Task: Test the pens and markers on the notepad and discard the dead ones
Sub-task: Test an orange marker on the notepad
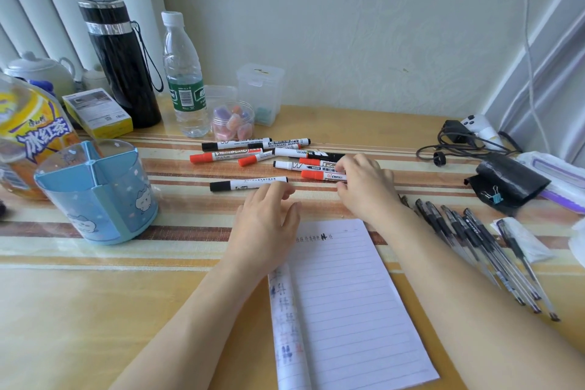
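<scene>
A lined notepad point(345, 301) with small test marks near its top lies on the table in front of me. Beyond it lie several whiteboard markers point(253, 152) with red and black caps. My right hand point(364, 184) pinches the end of a red-capped marker point(319, 175) at the right of the pile. My left hand point(269, 218) rests on the table at the notepad's top left corner, its fingertips by a lone black-capped marker point(247, 184). Several black gel pens point(481, 250) lie in a row to the right.
A blue pen holder point(98, 193) stands at the left, with an iced tea bottle point(28, 136), a black flask point(123, 63) and a water bottle point(185, 79) behind. Small plastic jars point(232, 120) stand at the back. A black pouch point(506, 180) and cables point(459, 142) lie right.
</scene>
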